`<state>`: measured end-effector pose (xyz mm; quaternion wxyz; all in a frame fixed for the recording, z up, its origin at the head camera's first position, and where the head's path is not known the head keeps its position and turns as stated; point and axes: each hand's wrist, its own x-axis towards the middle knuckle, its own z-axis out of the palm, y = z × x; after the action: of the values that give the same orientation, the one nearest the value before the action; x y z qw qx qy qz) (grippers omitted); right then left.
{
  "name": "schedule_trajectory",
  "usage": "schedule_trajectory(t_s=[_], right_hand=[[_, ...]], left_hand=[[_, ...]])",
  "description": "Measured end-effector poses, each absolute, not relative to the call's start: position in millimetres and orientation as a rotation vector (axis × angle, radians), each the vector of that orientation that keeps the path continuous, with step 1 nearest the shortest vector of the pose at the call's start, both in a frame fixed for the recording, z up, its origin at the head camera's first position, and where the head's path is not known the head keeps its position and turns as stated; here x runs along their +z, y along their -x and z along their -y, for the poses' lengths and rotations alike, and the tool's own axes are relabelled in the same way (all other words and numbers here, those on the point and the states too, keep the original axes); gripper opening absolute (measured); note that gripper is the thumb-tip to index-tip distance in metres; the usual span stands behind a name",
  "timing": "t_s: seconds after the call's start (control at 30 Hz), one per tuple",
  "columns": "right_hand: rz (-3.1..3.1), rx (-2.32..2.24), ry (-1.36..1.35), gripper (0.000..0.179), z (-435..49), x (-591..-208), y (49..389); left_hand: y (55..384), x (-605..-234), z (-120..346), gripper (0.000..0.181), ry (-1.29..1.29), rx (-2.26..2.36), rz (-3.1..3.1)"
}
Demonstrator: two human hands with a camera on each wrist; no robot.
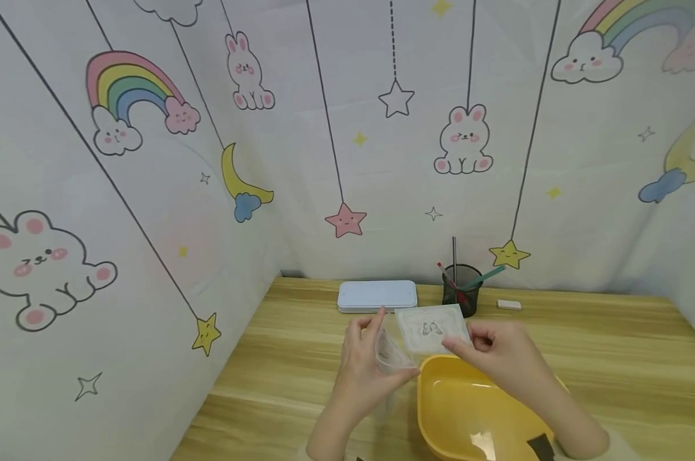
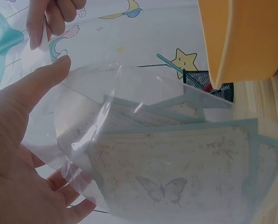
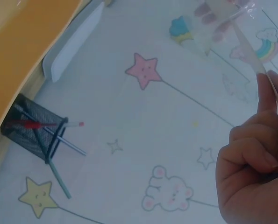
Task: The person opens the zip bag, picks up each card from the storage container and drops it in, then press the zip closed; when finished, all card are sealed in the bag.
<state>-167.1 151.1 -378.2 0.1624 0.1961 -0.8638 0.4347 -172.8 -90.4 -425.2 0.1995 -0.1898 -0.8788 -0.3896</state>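
My left hand [image 1: 361, 365] grips a clear plastic bag [image 1: 390, 353] by its mouth, with the thumb and fingers spread apart inside the rim. In the left wrist view, several pale blue-edged paper cards [image 2: 176, 154] lie inside the bag [image 2: 110, 107], the front one printed with a butterfly. My right hand [image 1: 509, 352] pinches a flat, whitish card [image 1: 422, 323] with a small butterfly print between thumb and fingers. That card is held up just right of the bag's mouth, above the rim of a yellow basin [image 1: 431, 410]. In the right wrist view the card [image 3: 251, 51] appears nearly edge-on.
A white flat case [image 1: 376, 294] lies at the back of the wooden table [image 1: 290, 358]. To its right stand a black mesh pen holder [image 1: 461, 301] with several pens and a small white eraser [image 1: 509, 305]. A cartoon-printed curtain [image 1: 301, 128] encloses the table.
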Motion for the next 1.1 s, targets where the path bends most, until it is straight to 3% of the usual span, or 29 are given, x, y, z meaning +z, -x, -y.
schedule_trajectory(t_s=[0.23,0.5,0.87,1.1], right_hand=[[2.528,1.137,-0.619,0.047,-150.8,-373.2,170.2],[2.682,1.093,-0.661,0.027,-149.6,-367.3,176.1],[2.732,0.962,-0.732,0.039,-131.4,-378.4,179.4],[2.759,0.979,-0.775,0.033,-121.0,-389.2,180.6]], left_hand=[[172.3,-424.2,89.0,0.108,0.54,-1.055,2.466],[171.2,-426.1,82.5,0.111,0.58,-0.991,2.465],[168.6,-426.8,70.8,0.107,0.642,-0.878,2.422],[167.7,-426.8,64.6,0.105,0.688,-0.812,2.345]])
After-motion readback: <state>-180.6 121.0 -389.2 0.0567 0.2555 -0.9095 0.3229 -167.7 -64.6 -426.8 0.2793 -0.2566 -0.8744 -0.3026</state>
